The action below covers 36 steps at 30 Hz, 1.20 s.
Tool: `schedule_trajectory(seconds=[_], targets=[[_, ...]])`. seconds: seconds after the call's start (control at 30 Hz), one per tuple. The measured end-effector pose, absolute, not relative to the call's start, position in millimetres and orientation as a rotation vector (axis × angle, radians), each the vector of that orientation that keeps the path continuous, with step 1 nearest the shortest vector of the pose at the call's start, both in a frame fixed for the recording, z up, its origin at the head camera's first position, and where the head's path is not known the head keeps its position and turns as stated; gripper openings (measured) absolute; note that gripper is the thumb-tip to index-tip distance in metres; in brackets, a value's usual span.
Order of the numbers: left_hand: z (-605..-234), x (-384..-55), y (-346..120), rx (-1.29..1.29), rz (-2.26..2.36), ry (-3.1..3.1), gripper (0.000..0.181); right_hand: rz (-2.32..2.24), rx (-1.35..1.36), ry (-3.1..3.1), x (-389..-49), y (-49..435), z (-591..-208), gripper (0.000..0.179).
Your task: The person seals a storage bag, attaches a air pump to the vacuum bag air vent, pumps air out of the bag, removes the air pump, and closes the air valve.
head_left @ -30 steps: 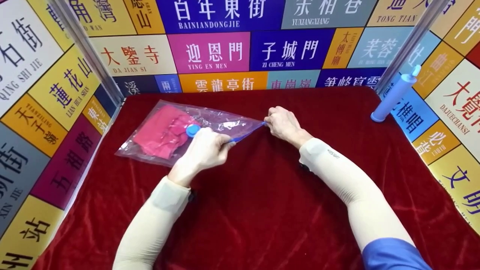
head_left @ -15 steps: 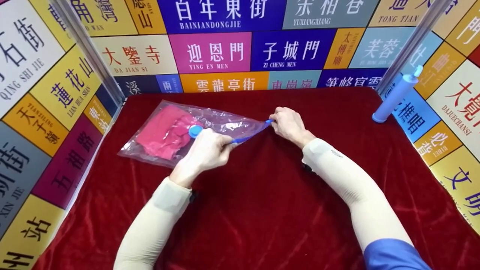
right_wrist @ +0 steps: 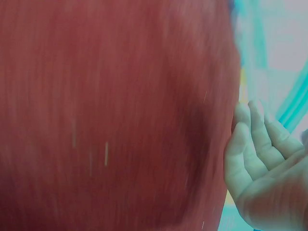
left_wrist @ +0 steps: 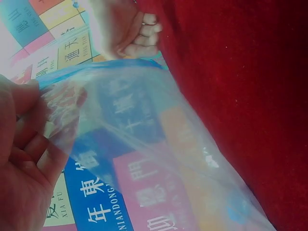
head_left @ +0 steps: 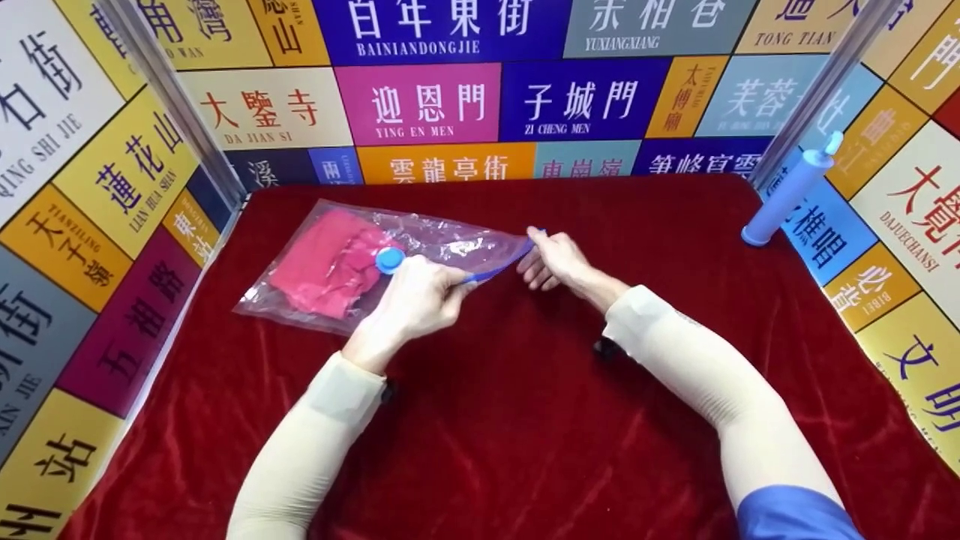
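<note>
A clear zip bag [head_left: 457, 244] with a folded pink cloth [head_left: 319, 262] inside lies on the red covering. It has a round blue valve [head_left: 389, 260] and a blue strip [head_left: 491, 271] along its open-looking right edge. My left hand [head_left: 416, 300] pinches that edge near its front end; in the left wrist view, the left hand [left_wrist: 24, 159] has the film between thumb and fingers. My right hand [head_left: 559, 262] is at the strip's far end, thumb beside it, other fingers loosely bent below. The right wrist view shows this right hand's fingers [right_wrist: 260, 149] apart from the film.
A blue hand pump [head_left: 791, 196] stands tilted at the back right corner of the red velvet-covered table [head_left: 510, 420]. Panels with colourful lettering [head_left: 420, 105] wall the back and both sides. Metal posts [head_left: 817, 97] rise at the back corners.
My right hand has turned from gripping the bag's far corner to a looser pose, thumb up and fingers lower. The left hand keeps its grip, and the bag has barely moved.
</note>
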<state>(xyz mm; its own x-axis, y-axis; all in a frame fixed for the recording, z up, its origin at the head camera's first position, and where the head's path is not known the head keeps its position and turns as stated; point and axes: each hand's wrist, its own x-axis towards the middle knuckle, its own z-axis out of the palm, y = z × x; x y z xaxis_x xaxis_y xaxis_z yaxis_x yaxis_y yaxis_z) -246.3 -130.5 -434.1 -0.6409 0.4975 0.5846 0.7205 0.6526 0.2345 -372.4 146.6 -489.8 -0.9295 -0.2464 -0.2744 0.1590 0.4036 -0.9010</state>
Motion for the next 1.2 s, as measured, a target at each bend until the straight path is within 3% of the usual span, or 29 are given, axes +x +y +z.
schedule_trajectory(seconds=[0.13,0.37,0.53,0.9,1.07,1.2], targets=[[-436,-247,-128,-0.958,-0.614,-2.404,0.021,-1.564,-0.045,2.108,-358,133,-483,0.07],[-439,-251,-131,-0.958,-0.666,-2.45,0.012,-1.615,0.094,1.926,-352,123,-474,0.036],[-439,-256,-140,-0.941,-0.718,-2.534,0.024,-1.663,0.147,1.91,-353,123,-473,0.022],[-439,-265,-163,-0.755,-0.8,-2.824,0.061,-1.704,0.171,1.909,-352,121,-469,0.021],[-440,-271,-182,-0.645,-0.783,-2.898,0.063,-1.699,0.172,1.913,-352,121,-468,0.024],[-444,-275,-197,-0.591,-0.755,-2.935,0.053,-1.687,0.169,1.925,-351,122,-468,0.021]])
